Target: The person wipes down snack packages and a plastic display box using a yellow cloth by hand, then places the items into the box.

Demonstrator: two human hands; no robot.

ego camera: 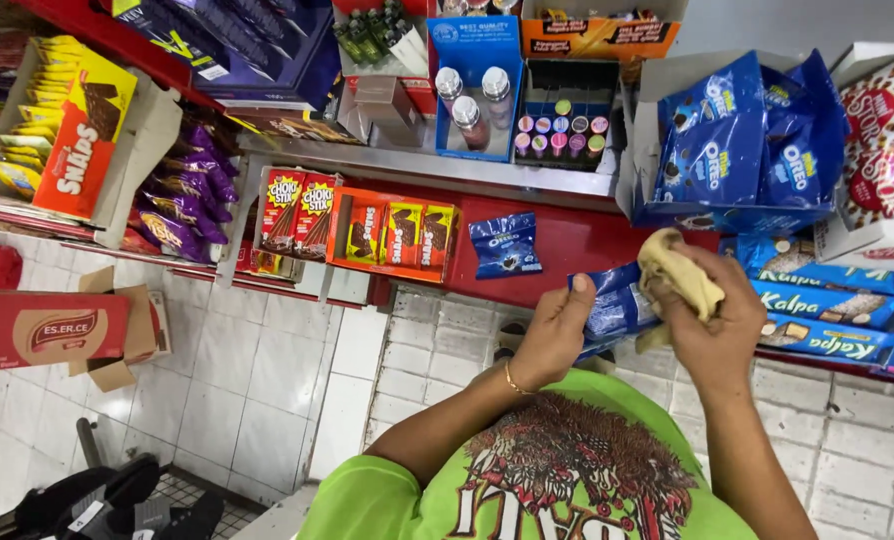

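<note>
I am looking down into a small grocery shop: red metal shelves (pixel 577 240) packed with open display cartons of blue biscuit packets (pixel 737 150), purple sweet pouches (pixel 182 195) and small capped bottles (pixel 472 110), above a white tiled floor (pixel 267 380).

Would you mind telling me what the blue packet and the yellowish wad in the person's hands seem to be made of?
The blue packet, gripped by the left hand, looks like glossy plastic film: it shines and creases sharply. The yellowish wad in the right hand looks like soft matte cloth, bunched in loose folds; probably a rag.
</note>
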